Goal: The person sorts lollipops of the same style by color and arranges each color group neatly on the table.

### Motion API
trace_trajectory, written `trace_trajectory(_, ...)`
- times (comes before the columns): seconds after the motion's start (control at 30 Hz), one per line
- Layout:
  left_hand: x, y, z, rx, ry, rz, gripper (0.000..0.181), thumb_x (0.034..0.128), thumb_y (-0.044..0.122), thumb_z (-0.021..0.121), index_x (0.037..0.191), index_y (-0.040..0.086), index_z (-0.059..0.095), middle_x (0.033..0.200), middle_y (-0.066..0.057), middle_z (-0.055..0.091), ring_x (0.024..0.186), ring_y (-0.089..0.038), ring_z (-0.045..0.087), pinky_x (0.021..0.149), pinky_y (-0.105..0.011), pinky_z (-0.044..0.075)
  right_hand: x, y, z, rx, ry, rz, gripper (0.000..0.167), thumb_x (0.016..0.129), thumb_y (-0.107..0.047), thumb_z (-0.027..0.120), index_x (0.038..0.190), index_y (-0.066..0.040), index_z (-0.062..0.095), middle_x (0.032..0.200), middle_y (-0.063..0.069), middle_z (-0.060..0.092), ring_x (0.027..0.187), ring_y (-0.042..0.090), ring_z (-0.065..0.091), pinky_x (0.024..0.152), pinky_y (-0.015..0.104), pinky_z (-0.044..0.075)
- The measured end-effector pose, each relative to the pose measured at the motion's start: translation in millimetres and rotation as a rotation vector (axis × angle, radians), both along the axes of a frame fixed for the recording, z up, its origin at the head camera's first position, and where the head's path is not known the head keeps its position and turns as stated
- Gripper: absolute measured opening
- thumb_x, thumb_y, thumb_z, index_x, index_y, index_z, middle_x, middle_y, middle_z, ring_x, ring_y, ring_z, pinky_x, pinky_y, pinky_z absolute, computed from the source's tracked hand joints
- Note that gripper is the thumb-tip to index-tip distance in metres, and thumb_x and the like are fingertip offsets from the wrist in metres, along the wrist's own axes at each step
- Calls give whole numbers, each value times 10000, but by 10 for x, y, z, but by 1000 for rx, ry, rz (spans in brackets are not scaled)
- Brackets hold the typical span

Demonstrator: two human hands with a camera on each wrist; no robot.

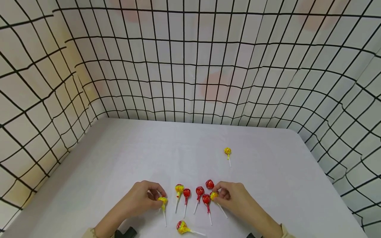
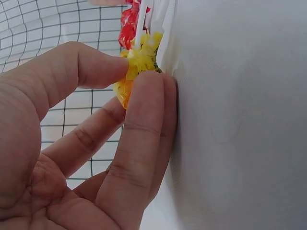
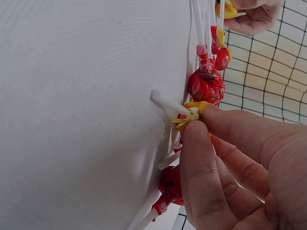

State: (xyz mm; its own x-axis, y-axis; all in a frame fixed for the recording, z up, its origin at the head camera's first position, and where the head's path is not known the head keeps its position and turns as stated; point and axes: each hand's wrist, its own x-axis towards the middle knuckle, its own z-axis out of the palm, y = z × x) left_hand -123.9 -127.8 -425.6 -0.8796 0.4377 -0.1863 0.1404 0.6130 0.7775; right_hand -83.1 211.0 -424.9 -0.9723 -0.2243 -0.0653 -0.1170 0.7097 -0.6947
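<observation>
My left hand (image 1: 143, 199) pinches a yellow-wrapped lollipop (image 1: 163, 199) by its head, the white stick pointing toward me. My right hand (image 1: 233, 195) pinches another yellow lollipop (image 1: 213, 195) between thumb and finger; its stick slants down to the right. Between the hands lie a yellow lollipop (image 1: 179, 188) and several red ones, among them a red lollipop (image 1: 186, 192) beside it and a red lollipop (image 1: 206, 199) right by my right fingertips. Just beyond those fingertips shows a red lollipop head (image 1: 209, 184), its stick hidden in the head view.
A yellow-and-red lollipop (image 1: 182, 227) lies sideways nearest me. Farther off, a lone yellow lollipop (image 1: 227, 151) rests on the white table (image 1: 143, 148). Walls with a black grid (image 1: 184, 62) stand around the back and sides.
</observation>
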Motion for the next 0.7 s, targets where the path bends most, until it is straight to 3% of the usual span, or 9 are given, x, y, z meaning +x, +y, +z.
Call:
trace_trajectory(0.33, -37, -43, 63, 16, 11, 1, 190, 824, 82, 896, 947, 188, 798, 813, 12, 646, 782, -167, 617, 682, -244, 524, -9, -35, 11, 38, -41, -57, 204, 858, -145, 903, 1004, -167, 762, 737, -69, 594, 675, 88, 524, 607, 174, 468)
trace_trajectory(0.5, -82, -65, 135, 12, 44, 2, 184, 824, 80, 891, 948, 183, 804, 814, 9, 648, 771, -161, 641, 693, -232, 550, -11, -44, 12, 48, -67, -85, 210, 854, -168, 909, 1010, -178, 769, 736, -61, 597, 686, 115, 534, 611, 171, 477)
trace_trajectory(0.7, -152, -72, 269, 11, 63, 6, 183, 830, 83, 889, 965, 176, 808, 840, -3, 660, 791, -163, 662, 704, -245, 568, -8, -40, 6, 42, -50, -65, 208, 856, -166, 907, 1009, -175, 767, 737, -67, 594, 679, 102, 529, 606, 174, 471)
